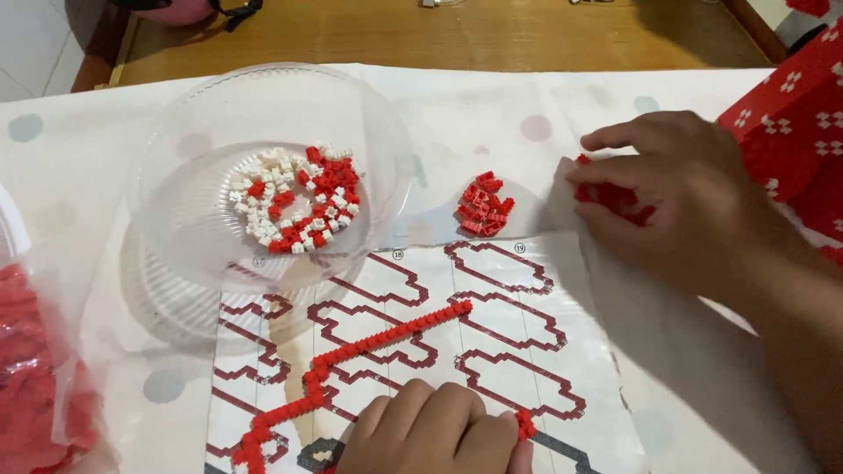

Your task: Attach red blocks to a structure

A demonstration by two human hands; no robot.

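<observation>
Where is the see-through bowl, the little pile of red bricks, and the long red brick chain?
clear bowl [184, 132], head view, on its bare left wall
red brick pile [483, 204], head view, on the pile's middle
red brick chain [386, 335], head view, on its straight upper stretch

Packages and printed sheet on the table

Printed instruction sheet [492, 333] lies flat at centre, white with dark red outline shapes in panels, lower edge under the left hand [435, 430]. Clear plastic bag [39, 386] at the left edge, crumpled, full of red pieces. Small clear bag [562, 206] right of centre, pinched by the right hand [676, 197], with red bricks [483, 204] at its open end. Red box [790, 123] with white flower marks at the right edge. No screens in view.
</observation>
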